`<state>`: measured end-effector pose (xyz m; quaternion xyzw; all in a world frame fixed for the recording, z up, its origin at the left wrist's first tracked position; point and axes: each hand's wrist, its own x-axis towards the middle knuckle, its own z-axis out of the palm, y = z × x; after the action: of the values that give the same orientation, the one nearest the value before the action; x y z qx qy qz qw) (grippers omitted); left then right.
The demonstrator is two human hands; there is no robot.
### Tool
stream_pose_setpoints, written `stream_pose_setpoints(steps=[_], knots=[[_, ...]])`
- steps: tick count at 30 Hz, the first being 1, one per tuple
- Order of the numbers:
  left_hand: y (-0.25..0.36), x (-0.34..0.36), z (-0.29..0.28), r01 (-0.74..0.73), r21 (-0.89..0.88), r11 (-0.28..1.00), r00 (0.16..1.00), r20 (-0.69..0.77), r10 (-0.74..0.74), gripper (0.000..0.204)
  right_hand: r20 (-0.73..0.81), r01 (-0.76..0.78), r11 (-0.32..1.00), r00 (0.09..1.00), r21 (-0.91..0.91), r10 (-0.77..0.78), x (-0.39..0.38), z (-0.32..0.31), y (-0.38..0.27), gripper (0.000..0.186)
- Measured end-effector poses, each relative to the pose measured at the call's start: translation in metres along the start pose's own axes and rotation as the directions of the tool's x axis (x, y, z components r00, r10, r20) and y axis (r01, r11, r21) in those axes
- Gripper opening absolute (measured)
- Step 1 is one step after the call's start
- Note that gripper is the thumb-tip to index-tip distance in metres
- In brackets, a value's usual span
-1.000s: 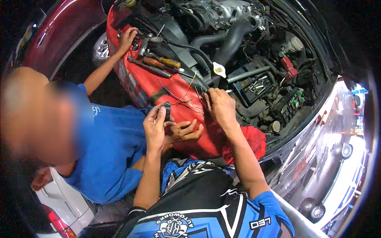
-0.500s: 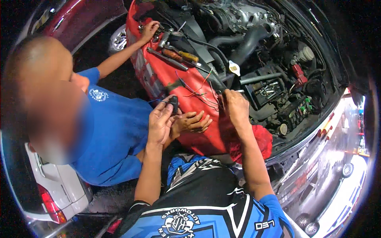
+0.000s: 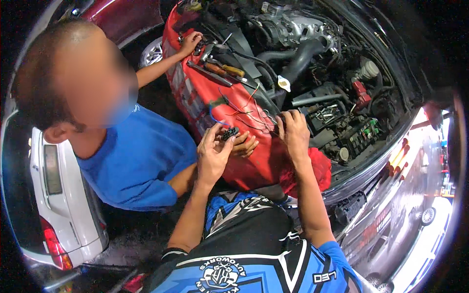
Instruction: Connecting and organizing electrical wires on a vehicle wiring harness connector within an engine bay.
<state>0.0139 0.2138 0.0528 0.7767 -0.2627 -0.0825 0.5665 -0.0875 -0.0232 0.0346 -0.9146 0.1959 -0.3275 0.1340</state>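
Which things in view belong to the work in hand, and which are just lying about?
In the work:
black connector, held in the left hand
thin coloured wires, near the right hand

Apparently lying about:
orange-handled tool
yellow-handled tool
bunched red cloth

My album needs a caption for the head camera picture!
Left hand holding a black connector; right hand near wires on a red cover.

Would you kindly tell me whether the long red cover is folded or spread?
Spread: the red cover drapes broadly beside the engine bay, with wires across it.
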Motion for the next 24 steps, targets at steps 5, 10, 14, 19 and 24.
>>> stream_pose_setpoints(steps=[5, 10, 14, 19, 24], knots=[[0.002, -0.014, 0.009, -0.079, -0.069, 0.994, 0.997, -0.01, 0.079, 0.037, 0.014, -0.116, 0.991, 0.993, 0.069, 0.115, -0.029, -0.027, 0.032, 0.017], [0.012, -0.021, 0.023, 0.103, -0.412, 0.905, 0.992, 0.108, -0.064, 0.035, 0.056, -0.306, 0.93, 0.952, 0.205, 0.301, -0.051, -0.069, 0.063, 0.02], [0.025, -0.016, 0.048, 0.333, -0.626, 0.706, 0.934, 0.322, -0.155, 0.035, 0.159, -0.45, 0.817, 0.893, 0.361, 0.421, -0.063, -0.101, 0.078, 0.023], [0.056, -0.008, 0.108, 0.234, -0.533, 0.813, 0.929, 0.369, -0.025, 0.033, 0.132, -0.389, 0.853, 0.921, 0.35, 0.366, -0.056, -0.117, 0.096, 0.028], [0.053, 0.02, 0.173, 0.12, -0.434, 0.893, 0.916, 0.395, 0.069, 0.034, 0.257, -0.318, 0.929, 0.929, 0.191, 0.266, 0.013, -0.105, 0.153, 0.032]])
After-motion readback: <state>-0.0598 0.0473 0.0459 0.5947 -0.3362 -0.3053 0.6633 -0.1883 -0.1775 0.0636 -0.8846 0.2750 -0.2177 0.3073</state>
